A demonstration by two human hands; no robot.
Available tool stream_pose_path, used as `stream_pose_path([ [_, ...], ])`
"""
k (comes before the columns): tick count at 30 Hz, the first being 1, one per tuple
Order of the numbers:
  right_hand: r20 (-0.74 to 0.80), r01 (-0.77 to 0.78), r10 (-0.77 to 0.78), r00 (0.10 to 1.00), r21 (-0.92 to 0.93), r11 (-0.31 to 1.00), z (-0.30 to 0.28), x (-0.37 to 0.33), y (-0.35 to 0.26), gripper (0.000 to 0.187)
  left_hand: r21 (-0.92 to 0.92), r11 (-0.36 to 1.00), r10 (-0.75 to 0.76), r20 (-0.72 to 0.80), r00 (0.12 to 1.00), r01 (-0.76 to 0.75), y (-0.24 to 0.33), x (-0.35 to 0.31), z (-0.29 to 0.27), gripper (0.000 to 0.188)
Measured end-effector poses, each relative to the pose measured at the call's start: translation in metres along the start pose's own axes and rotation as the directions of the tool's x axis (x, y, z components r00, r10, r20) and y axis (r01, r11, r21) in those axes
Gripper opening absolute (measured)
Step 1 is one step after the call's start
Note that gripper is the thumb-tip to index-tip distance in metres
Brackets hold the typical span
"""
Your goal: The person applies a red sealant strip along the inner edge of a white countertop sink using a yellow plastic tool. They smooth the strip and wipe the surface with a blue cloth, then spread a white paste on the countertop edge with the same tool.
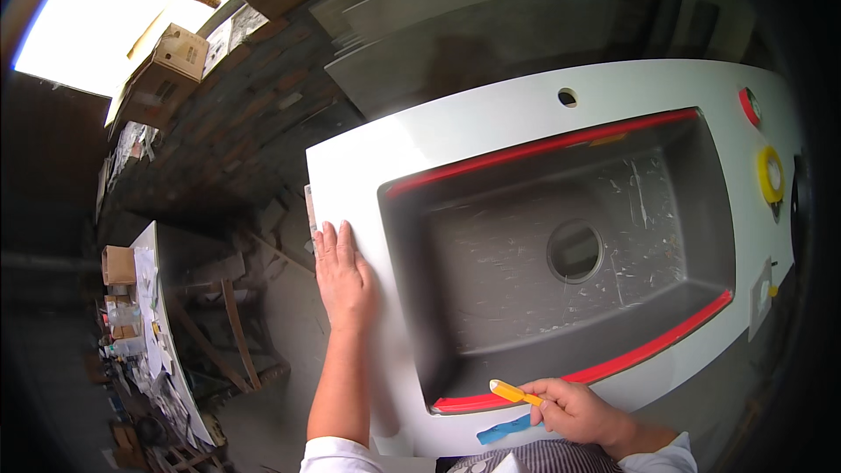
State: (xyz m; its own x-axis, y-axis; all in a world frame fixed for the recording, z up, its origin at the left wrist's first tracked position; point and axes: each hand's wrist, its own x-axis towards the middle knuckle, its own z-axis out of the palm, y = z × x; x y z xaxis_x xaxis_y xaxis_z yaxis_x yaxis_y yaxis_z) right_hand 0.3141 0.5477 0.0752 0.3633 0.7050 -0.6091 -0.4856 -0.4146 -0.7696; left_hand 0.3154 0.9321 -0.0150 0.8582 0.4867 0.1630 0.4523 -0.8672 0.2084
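A white slab (491,127) with a grey sink basin (526,271) set in it fills the middle of the view. Red tape (534,151) runs along the basin's far edge, and another red strip lines the near edge. My left hand (343,276) lies flat, fingers together, on the white surface left of the basin. My right hand (574,410) grips a small yellow tool (512,392) whose tip rests at the near red strip by the basin's front corner. A blue piece of tape (504,430) sits just below that corner.
A round drain hole (575,251) opens in the basin floor and a small hole (567,97) in the slab behind it. A yellow tape roll (770,174) and a red roll (749,106) lie at right. A cluttered bench (149,333) and a cardboard box (171,66) are at left.
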Motion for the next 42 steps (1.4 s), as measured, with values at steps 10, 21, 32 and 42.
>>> stream_pose_path([
  [10,-0.153,0.12,-0.1,0.983,0.127,0.985,-0.044,-0.043,0.012,0.035,-0.059,0.998,0.02,-0.039,0.999,-0.022,-0.001,0.002,-0.001,0.049],
  [21,-0.322,0.143,-0.049,0.946,0.275,0.951,-0.096,-0.09,0.036,0.024,-0.054,0.998,0.016,-0.069,0.997,-0.02,-0.004,0.005,0.002,0.046],
  [32,-0.376,0.19,-0.076,0.923,0.275,0.942,-0.137,-0.108,0.041,0.025,-0.04,0.999,0.02,-0.072,0.997,-0.023,-0.009,0.004,0.003,0.048],
  [42,-0.363,0.252,-0.161,0.918,0.219,0.943,-0.164,-0.102,0.039,0.029,-0.013,1.0,-0.004,-0.078,0.997,0.003,-0.008,0.003,0.001,0.053],
])
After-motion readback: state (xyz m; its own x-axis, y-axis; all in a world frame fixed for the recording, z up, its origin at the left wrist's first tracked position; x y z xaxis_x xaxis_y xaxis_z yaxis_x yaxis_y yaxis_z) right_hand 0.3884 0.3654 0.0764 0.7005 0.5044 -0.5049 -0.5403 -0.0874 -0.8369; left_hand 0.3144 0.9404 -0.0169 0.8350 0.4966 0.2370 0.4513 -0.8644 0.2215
